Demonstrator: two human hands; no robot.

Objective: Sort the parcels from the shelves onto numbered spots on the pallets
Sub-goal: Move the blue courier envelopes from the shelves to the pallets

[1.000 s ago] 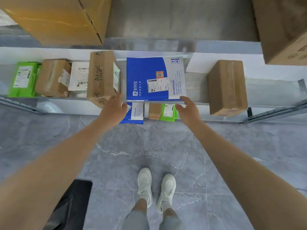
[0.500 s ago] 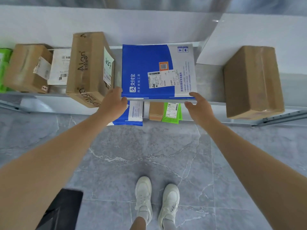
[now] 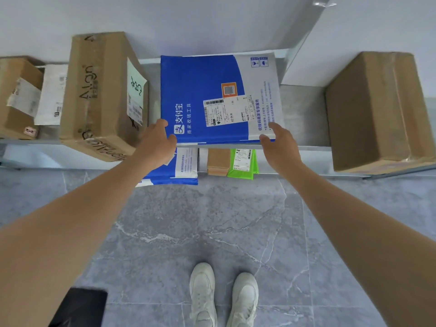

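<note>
A flat blue-and-white parcel (image 3: pixel 200 90) with a shipping label lies on the grey metal shelf (image 3: pixel 304 119) straight ahead. My left hand (image 3: pixel 155 145) holds its near left corner, with the thumb at the side edge and a finger on top. At the near right corner, my right hand (image 3: pixel 280 147) pinches the white part. The fingers under the edge are hidden.
A tall "Align" cardboard box (image 3: pixel 99 95) stands close on the left, a big brown box (image 3: pixel 372 109) further right. A small box (image 3: pixel 16 95) and a white mailer (image 3: pixel 53 95) sit far left. Below are a blue parcel (image 3: pixel 184 166), a brown box (image 3: pixel 218 161) and a green pouch (image 3: pixel 243 162).
The view has closed in on the shelf. Both hands have moved from just in front of the blue parcel's near edge onto its two near corners.
</note>
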